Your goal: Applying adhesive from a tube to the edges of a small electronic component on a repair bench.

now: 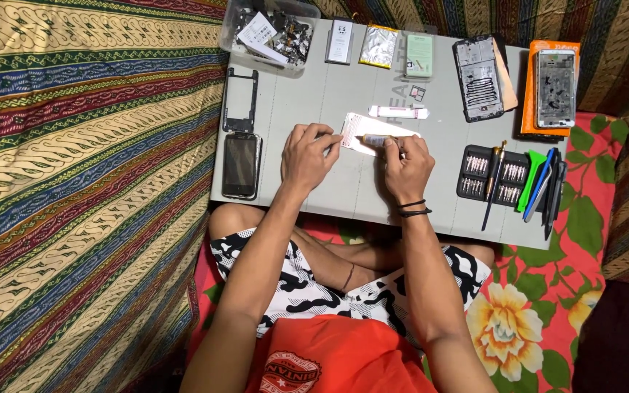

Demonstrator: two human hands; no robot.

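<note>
On the grey work board (329, 102) lies a small white card-like piece (362, 131). My left hand (307, 154) pinches its left edge and holds it down. My right hand (405, 164) grips a small tube-shaped tool (376, 140) with its tip resting on the white piece. Just beyond it lies a white tube (398, 112). I sit cross-legged with the board over my lap.
A black phone (241, 165) and a phone frame (241, 102) lie at the board's left. A clear parts box (267, 33), a battery (378, 45), opened phones (480, 78) and an orange box (553, 87) line the far edge. A screwdriver bit set (493, 175) and pry tools (544, 185) sit right.
</note>
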